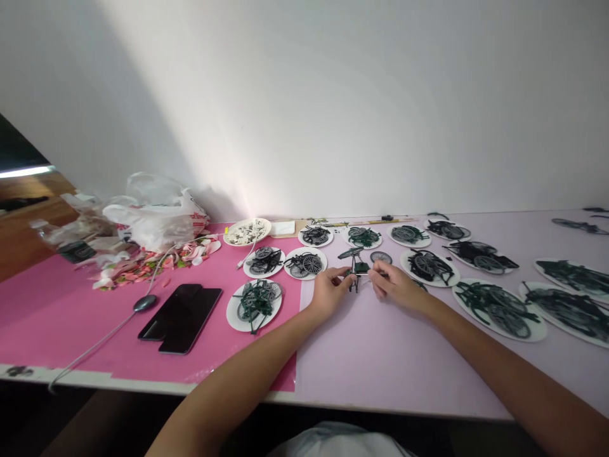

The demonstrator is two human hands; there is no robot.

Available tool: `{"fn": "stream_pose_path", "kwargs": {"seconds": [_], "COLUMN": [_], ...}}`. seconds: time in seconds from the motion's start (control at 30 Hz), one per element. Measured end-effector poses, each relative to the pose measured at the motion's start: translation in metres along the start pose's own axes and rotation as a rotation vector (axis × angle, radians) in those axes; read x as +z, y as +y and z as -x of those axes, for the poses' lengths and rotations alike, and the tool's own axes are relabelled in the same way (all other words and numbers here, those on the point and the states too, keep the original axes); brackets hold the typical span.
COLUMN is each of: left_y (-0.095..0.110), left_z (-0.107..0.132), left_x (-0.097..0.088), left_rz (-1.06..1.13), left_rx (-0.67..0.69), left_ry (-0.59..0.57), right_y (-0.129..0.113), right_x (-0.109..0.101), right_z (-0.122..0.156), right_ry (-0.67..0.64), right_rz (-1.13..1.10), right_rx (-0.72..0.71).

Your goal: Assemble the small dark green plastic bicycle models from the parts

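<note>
My left hand (pixel 333 289) is closed round a partly built dark green toy bicycle (pixel 353 269), its fingers wrapped about the frame. A grey spoked wheel shows at the top end of the toy. From the other side, my right hand (pixel 387 284) pinches at the toy's small dark green box-like part, fingertips touching its edge. Whether the right fingers also hold a smaller piece is hidden. Just behind my right hand, a loose grey wheel (pixel 381 257) lies on the pale table. A plate of dark bicycle parts (pixel 430 267) stands close to its right.
White plates with black, grey and green bicycle parts, such as this plate (pixel 230 312), spread across both sides. Two dark phones (pixel 190 324) and a corded mouse-like device (pixel 145 303) lie left on pink covering. Behind them are pink scraps (pixel 137 270) and a plastic bag (pixel 157 219).
</note>
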State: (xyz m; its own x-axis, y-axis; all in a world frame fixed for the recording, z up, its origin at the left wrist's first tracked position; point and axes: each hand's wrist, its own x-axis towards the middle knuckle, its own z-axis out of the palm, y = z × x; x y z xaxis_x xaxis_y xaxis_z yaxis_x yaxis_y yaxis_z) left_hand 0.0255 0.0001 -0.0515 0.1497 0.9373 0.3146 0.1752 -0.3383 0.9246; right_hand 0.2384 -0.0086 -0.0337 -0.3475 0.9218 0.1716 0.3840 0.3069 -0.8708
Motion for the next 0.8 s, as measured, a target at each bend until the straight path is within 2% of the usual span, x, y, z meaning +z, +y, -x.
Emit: {"fn": "stream_pose_path", "kwargs": {"seconds": [0.33, 0.47, 0.53, 0.63, 0.7, 0.8], "left_y": [0.007, 0.008, 0.009, 0.01, 0.011, 0.012], "left_z": [0.003, 0.001, 0.001, 0.001, 0.002, 0.002], "left_x": [-0.002, -0.003, -0.003, -0.002, -0.002, -0.001], "left_rz": [0.051, 0.156, 0.217, 0.293, 0.328, 0.351], "left_rx": [-0.032, -0.089, -0.1, -0.103, -0.105, -0.103], "left_ry": [-0.013, -0.004, -0.002, -0.035, -0.05, -0.072], "right_y": [-0.004, -0.005, -0.004, -0.001, 0.0, 0.0], "right_x": [-0.009, -0.014, -0.015, -0.01, -0.004, 0.006], "right_z": [-0.001, -0.003, -0.004, -0.007, -0.008, -0.009], "right_ry": [0.056, 0.166, 0.249, 0.313, 0.282, 0.243], "right_rz": [0.189, 0.177, 0.146, 0.058, -0.071, -0.292], "right_rx": [-0.009, -0.057, -0.063, 0.034, 0.088, 0.074]}}
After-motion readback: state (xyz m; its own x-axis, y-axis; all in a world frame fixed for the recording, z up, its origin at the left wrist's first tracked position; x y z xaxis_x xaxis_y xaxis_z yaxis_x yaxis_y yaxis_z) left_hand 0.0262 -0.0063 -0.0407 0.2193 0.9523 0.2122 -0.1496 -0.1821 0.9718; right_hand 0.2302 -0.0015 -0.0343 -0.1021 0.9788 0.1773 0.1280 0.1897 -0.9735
